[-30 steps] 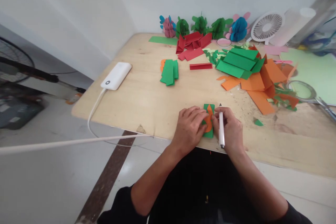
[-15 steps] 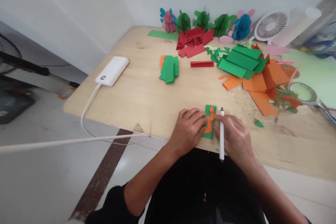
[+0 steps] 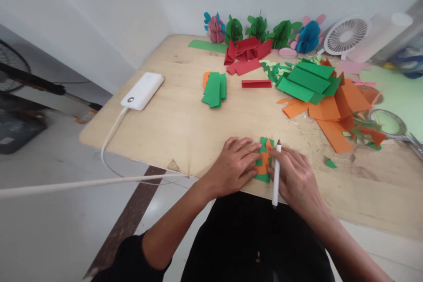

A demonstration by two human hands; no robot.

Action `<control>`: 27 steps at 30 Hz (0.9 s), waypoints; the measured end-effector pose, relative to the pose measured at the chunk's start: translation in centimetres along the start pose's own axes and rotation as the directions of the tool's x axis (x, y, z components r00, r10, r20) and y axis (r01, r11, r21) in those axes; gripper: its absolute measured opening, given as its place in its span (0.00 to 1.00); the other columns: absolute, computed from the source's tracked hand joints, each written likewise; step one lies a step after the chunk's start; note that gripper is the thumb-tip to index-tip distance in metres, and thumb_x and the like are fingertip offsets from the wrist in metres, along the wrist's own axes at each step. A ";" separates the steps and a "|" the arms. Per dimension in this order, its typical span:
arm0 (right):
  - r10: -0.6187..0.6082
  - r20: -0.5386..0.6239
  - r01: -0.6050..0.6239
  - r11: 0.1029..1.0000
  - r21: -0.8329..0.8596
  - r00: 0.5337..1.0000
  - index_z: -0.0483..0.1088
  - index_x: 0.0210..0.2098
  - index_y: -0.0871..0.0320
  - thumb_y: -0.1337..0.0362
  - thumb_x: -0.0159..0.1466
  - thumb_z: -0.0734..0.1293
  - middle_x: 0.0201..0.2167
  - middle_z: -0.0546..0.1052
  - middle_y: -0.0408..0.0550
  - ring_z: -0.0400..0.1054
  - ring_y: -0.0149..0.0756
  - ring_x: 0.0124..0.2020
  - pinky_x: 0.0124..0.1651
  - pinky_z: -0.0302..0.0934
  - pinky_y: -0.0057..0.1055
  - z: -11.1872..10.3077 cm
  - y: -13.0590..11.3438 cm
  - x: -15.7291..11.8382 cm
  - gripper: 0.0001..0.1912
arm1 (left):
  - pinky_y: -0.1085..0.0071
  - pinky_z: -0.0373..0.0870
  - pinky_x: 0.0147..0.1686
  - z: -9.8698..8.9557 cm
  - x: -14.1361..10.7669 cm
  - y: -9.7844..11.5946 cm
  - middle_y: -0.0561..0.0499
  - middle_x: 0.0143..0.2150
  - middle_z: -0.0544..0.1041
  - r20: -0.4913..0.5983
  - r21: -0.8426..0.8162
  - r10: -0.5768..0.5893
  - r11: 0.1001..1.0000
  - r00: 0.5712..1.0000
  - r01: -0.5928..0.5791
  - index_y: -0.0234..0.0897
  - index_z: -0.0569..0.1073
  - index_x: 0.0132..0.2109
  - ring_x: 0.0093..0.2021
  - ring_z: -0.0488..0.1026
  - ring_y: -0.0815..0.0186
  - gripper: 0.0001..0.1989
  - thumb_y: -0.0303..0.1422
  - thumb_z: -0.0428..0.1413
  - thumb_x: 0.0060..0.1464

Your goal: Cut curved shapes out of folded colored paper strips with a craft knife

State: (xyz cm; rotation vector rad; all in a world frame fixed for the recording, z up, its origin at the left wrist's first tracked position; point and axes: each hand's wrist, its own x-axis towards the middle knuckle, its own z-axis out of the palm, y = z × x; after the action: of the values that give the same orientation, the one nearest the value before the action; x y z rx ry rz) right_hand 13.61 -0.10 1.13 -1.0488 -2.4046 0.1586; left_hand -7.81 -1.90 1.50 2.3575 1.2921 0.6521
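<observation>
At the front edge of the table lies a folded green paper strip (image 3: 263,178) with a curved orange paper cutout (image 3: 265,161) on top. My left hand (image 3: 233,165) rests flat, fingers stretched out, its fingertips on the left side of both papers. In my right hand (image 3: 295,174) a white marker (image 3: 276,180) with dark ends is tucked between the fingers, standing nearly upright in view. The right fingertips touch the right edge of the cutout. Part of the cutout is hidden under my fingers.
Folded green pieces (image 3: 214,90) lie beyond my left hand, near a white power bank (image 3: 142,91). Green sheets (image 3: 307,80), orange paper (image 3: 333,134) and a tape roll (image 3: 388,122) crowd the right. Red strips (image 3: 246,50), paper figures (image 3: 258,28) and a small fan (image 3: 346,35) stand behind.
The orange cutout has shifted and turned on the green strip, its lower part now reaching left. My fingers have moved slightly with it. The marker leans a little differently.
</observation>
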 end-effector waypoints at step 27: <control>0.023 -0.018 -0.023 1.000 -0.004 1.000 0.66 0.54 0.57 0.64 0.66 0.62 0.45 0.78 0.56 0.70 0.48 0.51 0.47 0.62 0.41 0.7 0.9 0.2 0.16 | 0.55 0.62 0.58 1.9 -0.9 2.7 0.45 0.42 0.72 -0.223 -0.107 -0.214 0.975 0.951 0.194 0.36 0.73 0.38 0.51 0.67 0.55 0.03 0.32 0.57 0.58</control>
State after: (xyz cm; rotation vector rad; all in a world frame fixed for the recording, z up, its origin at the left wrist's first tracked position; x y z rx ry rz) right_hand 13.77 0.71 0.33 -1.0756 -2.3785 0.1509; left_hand -5.33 -4.25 1.16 2.0912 1.5501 0.9184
